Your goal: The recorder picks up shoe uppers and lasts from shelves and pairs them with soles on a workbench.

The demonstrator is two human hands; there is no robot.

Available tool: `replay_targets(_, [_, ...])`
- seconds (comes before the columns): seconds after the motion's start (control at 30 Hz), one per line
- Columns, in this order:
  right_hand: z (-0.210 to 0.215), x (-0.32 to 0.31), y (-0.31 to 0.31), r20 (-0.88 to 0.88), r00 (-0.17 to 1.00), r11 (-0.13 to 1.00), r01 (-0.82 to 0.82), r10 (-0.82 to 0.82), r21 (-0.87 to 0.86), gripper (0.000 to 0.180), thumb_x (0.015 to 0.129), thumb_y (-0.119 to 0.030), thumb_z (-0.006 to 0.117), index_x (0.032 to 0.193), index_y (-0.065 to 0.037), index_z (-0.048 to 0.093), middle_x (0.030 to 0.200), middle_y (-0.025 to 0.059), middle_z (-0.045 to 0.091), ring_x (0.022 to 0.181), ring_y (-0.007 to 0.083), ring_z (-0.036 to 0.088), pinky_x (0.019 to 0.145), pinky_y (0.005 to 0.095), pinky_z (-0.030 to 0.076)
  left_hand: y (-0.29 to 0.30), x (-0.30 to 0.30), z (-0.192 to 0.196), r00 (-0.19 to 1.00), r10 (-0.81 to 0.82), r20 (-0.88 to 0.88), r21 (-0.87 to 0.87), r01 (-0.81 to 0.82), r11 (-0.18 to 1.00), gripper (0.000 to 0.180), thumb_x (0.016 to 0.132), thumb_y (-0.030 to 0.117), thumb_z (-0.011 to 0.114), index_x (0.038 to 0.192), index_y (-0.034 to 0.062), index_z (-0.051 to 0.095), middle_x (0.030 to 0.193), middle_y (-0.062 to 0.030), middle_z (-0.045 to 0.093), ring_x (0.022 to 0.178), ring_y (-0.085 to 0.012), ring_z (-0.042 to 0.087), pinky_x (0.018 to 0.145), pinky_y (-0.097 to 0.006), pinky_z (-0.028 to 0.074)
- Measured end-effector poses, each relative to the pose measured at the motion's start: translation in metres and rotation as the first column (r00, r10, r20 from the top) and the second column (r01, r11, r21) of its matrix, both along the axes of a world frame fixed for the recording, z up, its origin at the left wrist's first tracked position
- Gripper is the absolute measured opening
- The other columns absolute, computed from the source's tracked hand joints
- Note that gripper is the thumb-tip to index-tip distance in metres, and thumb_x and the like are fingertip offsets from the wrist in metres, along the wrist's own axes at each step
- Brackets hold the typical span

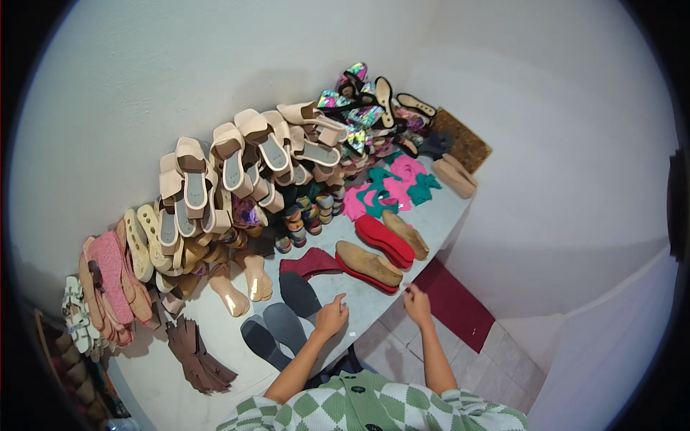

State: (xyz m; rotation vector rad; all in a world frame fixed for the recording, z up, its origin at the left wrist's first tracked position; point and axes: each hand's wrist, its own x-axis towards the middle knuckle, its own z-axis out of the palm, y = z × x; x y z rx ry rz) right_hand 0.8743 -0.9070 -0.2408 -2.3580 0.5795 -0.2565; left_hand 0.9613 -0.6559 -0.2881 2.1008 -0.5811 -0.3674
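Hands: left hand empty, fingers loosely curled on desk, dark insole at 10 o'clock; right hand empty, fingertips at desk edge, near tan-and-red sole.

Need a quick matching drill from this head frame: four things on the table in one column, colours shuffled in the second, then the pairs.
Things:
1. flat insoles nearest the left hand
2. wedge soles beyond the right hand
3. block-heel sandals stacked along the wall
4. strap pieces at the near left of the table

Colours:
A. beige
B. brown
C. dark grey
D. red with tan tops

Pairs: 1-C, 2-D, 3-A, 4-B
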Motion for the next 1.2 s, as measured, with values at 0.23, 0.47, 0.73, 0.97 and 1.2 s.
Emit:
replay_targets(0.23, [-0.006, 0.107, -0.055, 0.06, 0.997, 0.993, 0.047, -0.041, -0.105, 0.029, 0.079, -0.019, 0.062, 0.106, -0.007, 0.058, 0.072, 0.0106, 0.06, 0.065, 0.0262, 0.06, 0.06, 0.0393, 0.046, -0.036, 0.034, 0.016, 0.996, 0.085, -0.037, 0.016, -0.084, 0.996, 0.047, 0.08, 0.025, 0.056, 0.123, 0.0079, 0.046, 0.077, -0.0085, 0.066, 0.07, -0.0286, 0.063, 0.064, -0.039, 0.049])
replay_targets(0.47, [-0.025, 0.152, -0.097, -0.014, 0.995, 0.932, -0.1, 0.102, -0.349, 0.049, 0.072, -0.021, 0.069, 0.117, -0.01, 0.053, 0.104, 0.0126, 0.049, 0.1, 0.0294, 0.048, 0.085, 0.0408, 0.04, -0.097, 0.051, 0.019, 0.936, 0.304, -0.178, -0.026, -0.313, 0.949, 0.06, 0.079, 0.03, 0.065, 0.127, 0.0035, 0.041, 0.085, -0.0117, 0.064, 0.076, -0.0253, 0.064, 0.069, -0.034, 0.049])
replay_targets(0.73, [-0.041, 0.161, -0.118, -0.009, 0.947, 0.944, -0.32, 0.32, -0.079, 0.066, 0.068, -0.026, 0.073, 0.123, -0.003, 0.044, 0.111, 0.0203, 0.048, 0.103, 0.0376, 0.051, 0.085, 0.0427, 0.044, -0.154, 0.05, 0.023, 0.917, 0.392, -0.082, 0.141, -0.378, 0.915, 0.103, 0.065, 0.051, 0.072, 0.139, 0.0027, 0.019, 0.117, -0.0275, 0.038, 0.109, -0.0411, 0.046, 0.089, -0.042, 0.041])
replay_targets(0.97, [-0.034, 0.18, -0.144, -0.104, 0.9, 0.906, -0.422, 0.422, 0.021, 0.063, 0.067, -0.028, 0.072, 0.118, -0.001, 0.047, 0.108, 0.0227, 0.052, 0.101, 0.0381, 0.053, 0.086, 0.0441, 0.044, -0.148, 0.037, -0.002, 0.913, 0.402, -0.067, 0.116, -0.393, 0.912, 0.092, 0.074, 0.042, 0.069, 0.139, 0.0009, 0.019, 0.111, -0.0231, 0.043, 0.094, -0.0302, 0.055, 0.083, -0.036, 0.045])
replay_targets(1.2, [-0.065, 0.191, -0.175, -0.159, 0.86, 0.818, -0.382, 0.485, 0.429, 0.059, 0.069, -0.025, 0.072, 0.117, 0.0, 0.048, 0.1, 0.0224, 0.055, 0.093, 0.0348, 0.055, 0.082, 0.0414, 0.045, -0.169, 0.048, 0.023, 0.855, 0.48, 0.197, -0.004, -0.488, 0.873, 0.068, 0.079, 0.03, 0.063, 0.135, 0.0045, 0.033, 0.114, -0.0193, 0.045, 0.106, -0.0325, 0.047, 0.092, -0.039, 0.039])
